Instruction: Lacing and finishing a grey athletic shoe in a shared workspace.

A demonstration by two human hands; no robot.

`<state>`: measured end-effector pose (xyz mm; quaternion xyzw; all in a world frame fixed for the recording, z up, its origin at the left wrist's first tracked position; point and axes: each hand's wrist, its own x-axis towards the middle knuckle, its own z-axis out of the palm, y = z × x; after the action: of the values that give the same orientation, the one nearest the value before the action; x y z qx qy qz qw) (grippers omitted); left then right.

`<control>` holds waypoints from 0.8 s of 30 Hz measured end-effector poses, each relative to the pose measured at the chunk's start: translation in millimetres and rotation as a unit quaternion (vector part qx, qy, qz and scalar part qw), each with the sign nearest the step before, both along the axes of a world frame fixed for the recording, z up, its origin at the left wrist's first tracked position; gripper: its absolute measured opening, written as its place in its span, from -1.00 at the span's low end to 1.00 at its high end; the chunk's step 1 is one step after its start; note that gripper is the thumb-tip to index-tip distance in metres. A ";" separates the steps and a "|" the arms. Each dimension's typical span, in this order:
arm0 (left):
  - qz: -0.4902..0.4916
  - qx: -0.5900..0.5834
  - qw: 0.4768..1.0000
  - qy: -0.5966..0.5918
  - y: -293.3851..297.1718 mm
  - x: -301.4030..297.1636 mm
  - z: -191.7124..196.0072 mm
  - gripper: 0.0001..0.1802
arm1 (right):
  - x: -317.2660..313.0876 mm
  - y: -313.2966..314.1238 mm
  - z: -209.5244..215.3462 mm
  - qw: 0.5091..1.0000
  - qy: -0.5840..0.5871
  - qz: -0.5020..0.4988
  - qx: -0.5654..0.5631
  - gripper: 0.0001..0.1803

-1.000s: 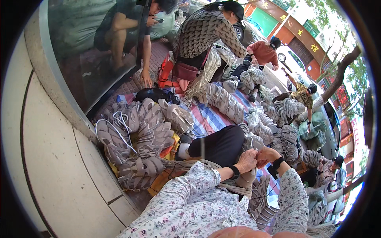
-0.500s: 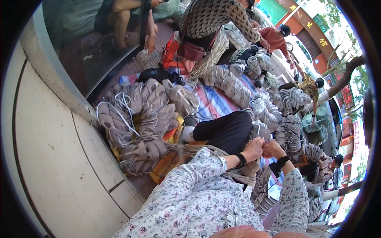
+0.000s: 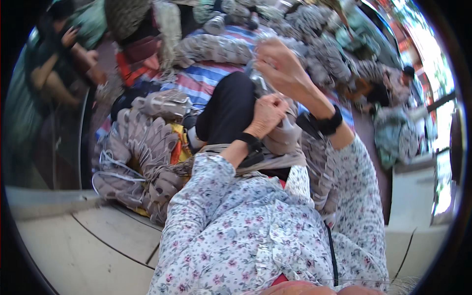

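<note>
Down at six o'clock, closest to me, my flower-printed cotton sleeves [image 3: 255, 236] run up from the lower edge. Just past them, near centre, my left hand [image 3: 265, 114] is curled into a loose fist, fingers pressed together around the top of a grey woven fabric piece [image 3: 282, 137] resting against my black-trousered knee [image 3: 226, 110]. Toward one o'clock my right hand [image 3: 282, 66] is raised higher; its fingers bend inward and seem to pinch a thin grey strand or strip [image 3: 258, 81] that runs down toward the left fist, though blur stops me from being sure what is pinched.

To do this well, I judge I should hold the left fist firm as an anchor and draw with the right along a straight line, keeping the strand taut so it neither slackens nor snags.

At nine o'clock a fan-shaped bundle of grey woven pieces tied with white cord [image 3: 137, 162] sits beside my knee. Farther off, toward twelve, a blue, red and white striped tarpaulin [image 3: 201, 78] carries more grey bundles, and other people crouch at ten and two o'clock.
</note>
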<state>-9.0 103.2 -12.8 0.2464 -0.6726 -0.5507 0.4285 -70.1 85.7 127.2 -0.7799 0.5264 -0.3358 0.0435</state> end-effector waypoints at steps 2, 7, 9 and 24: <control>-0.057 0.088 0.994 0.013 2.8 3.7 6.3 -0.75 | 2.1 -1.4 12.4 0.998 -0.039 0.025 -0.040 -0.91; -0.153 0.208 0.963 0.082 -4.7 2.2 -4.9 -0.61 | -64.2 39.2 5.8 0.982 -0.091 -0.116 0.122 -0.75; -0.172 0.215 0.957 0.095 -6.0 9.1 8.0 -0.58 | -112.9 77.6 -40.9 0.973 -0.025 -0.153 0.172 -0.79; -0.050 0.224 0.970 0.085 -58.9 89.4 20.9 -0.63 | -94.9 123.2 -117.5 0.936 -0.205 -0.208 0.197 -0.89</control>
<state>80.4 44.3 8.2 0.2544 -0.5047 -0.7270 0.3899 -165.0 208.9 9.7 -0.5432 0.7122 -0.3794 0.2319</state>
